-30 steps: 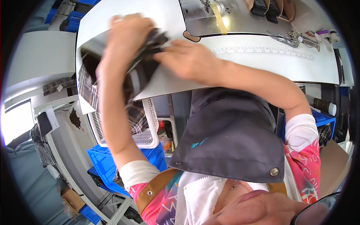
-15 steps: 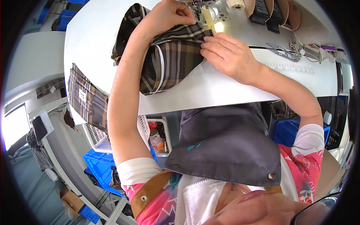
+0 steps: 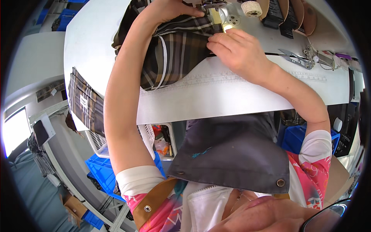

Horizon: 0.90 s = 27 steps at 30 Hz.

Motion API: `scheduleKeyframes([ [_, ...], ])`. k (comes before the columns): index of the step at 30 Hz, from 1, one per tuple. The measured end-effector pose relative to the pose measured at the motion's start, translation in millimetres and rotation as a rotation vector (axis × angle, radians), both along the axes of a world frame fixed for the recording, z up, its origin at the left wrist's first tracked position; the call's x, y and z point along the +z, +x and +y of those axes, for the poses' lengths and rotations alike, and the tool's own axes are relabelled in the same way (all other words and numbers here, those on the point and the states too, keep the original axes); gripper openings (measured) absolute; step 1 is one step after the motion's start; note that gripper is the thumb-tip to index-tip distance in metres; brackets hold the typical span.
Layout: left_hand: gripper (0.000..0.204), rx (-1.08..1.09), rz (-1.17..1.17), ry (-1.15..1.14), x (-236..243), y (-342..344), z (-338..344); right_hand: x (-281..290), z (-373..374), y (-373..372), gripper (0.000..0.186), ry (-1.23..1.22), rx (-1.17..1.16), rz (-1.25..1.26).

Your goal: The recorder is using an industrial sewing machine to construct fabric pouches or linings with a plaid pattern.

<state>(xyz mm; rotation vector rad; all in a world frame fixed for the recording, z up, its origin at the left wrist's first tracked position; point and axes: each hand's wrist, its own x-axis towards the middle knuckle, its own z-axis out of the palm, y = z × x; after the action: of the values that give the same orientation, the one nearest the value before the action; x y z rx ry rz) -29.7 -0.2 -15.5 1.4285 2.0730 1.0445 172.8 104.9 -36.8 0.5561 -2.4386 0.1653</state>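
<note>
A dark plaid fabric piece (image 3: 176,54) with a white strip along it lies bunched on the white sewing table, its far end by the sewing machine's presser foot (image 3: 214,5). My left hand (image 3: 166,11) rests on the fabric's far part, thumb stretched toward the foot; its other fingers are partly cut off by the upper edge. My right hand (image 3: 241,54) grips the fabric's right edge, fingers closed, close to the lit needle area. Between the hands, just right of the foot, stands a yellow strip (image 3: 215,18).
A clear ruler (image 3: 208,79) lies along the table (image 3: 185,106). Scissors (image 3: 295,58) and cords lie at the right, below dark labels in a holder (image 3: 288,23). Another plaid piece (image 3: 87,102) hangs over the left edge. Below are a white basket (image 3: 98,145) and blue crates (image 3: 102,170).
The fabric has shifted slightly up and left, and more of the ruler shows. My left hand has moved slightly up, its thumb now stretched out. My right hand keeps its grip.
</note>
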Motion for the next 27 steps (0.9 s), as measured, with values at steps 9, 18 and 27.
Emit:
scheduleKeyframes([
  [9,0.032,-0.132,0.277,0.002,-0.9,-4.8,2.0,-3.3,-2.5,-0.3,0.006,-0.026,-0.05,0.002],
  [18,0.031,-0.092,0.016,0.076,-2.2,-3.2,4.0,-0.5,-4.6,5.9,0.008,-0.017,-0.053,-0.043],
  [27,0.033,-0.14,0.216,0.07,-5.1,-8.4,7.5,-1.2,-3.9,4.1,0.006,-0.006,-0.06,0.004],
])
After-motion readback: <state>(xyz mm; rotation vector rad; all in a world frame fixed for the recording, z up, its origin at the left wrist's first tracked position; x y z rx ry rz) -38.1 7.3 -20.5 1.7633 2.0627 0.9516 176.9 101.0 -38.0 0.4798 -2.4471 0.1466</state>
